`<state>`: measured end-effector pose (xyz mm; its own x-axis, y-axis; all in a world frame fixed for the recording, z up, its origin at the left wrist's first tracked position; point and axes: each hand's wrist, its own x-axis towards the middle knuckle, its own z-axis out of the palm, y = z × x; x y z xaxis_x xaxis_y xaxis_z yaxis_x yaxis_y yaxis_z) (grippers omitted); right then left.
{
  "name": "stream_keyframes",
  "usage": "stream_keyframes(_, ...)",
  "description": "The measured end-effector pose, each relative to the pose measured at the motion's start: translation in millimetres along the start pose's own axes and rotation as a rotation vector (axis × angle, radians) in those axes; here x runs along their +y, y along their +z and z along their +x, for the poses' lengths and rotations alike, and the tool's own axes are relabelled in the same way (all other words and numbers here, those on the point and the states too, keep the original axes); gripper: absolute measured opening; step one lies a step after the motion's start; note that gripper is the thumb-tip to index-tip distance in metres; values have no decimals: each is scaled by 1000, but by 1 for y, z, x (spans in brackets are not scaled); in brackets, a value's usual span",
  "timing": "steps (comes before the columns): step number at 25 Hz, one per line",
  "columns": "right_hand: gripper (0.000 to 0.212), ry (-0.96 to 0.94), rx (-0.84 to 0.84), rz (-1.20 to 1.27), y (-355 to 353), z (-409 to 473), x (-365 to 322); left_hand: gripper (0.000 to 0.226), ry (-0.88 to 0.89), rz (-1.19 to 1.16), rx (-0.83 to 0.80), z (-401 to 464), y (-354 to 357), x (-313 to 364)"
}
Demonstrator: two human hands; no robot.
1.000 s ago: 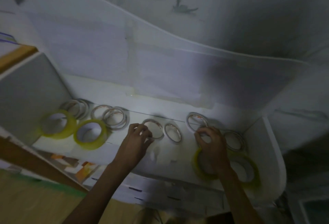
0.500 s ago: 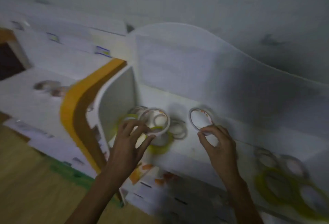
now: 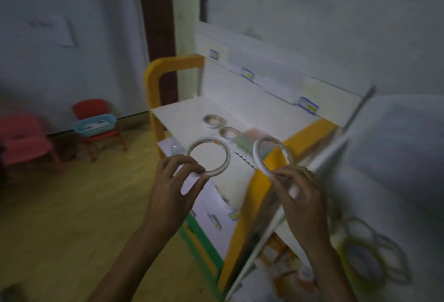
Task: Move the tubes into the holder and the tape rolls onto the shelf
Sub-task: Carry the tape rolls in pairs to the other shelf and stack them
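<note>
Head view. Your left hand (image 3: 173,181) pinches a thin tape roll (image 3: 208,156) at its near rim, thumb below and fingertips above; your right hand (image 3: 301,196) pinches a second tape roll (image 3: 272,155) at its lower edge in the same way. Both rolls hang in the air just in front of the white shelf (image 3: 187,121) with the yellow frame, neither touching it. Two more small rolls (image 3: 213,119) already lie flat on that shelf, behind the held pair. To the right of the shelf, in the lower unit, further rolls (image 3: 365,258) lie blurred, one yellowish.

Each held roll looks like a narrow hoop with little tape wound on it: judge it light, fairly stiff round the rim yet easy to squash out of round, and smooth on the outer face. A rim pinch such as you have now suits it. No tubes or holder can be made out.
</note>
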<state>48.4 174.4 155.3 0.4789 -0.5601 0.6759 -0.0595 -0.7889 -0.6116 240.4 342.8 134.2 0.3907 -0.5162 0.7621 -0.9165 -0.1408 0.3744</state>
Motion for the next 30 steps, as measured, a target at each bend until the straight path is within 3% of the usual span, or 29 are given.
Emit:
stream_keyframes(9, 9, 77, -253, 247, 209, 83, 15, 22, -157, 220, 73, 30, -17, -169)
stream_keyframes(18, 8, 222, -218, 250, 320, 163, 79, 19, -142, 216, -37, 122, 54, -297)
stream_keyframes(24, 15, 314, -71, 69, 336, 196, 137, 26, -61, 46, -156, 180, 141, -354)
stream_keyframes(30, 6, 371, 63, -348, 343, 209, 178, 27, 131, -212, -314, 239, 232, -394)
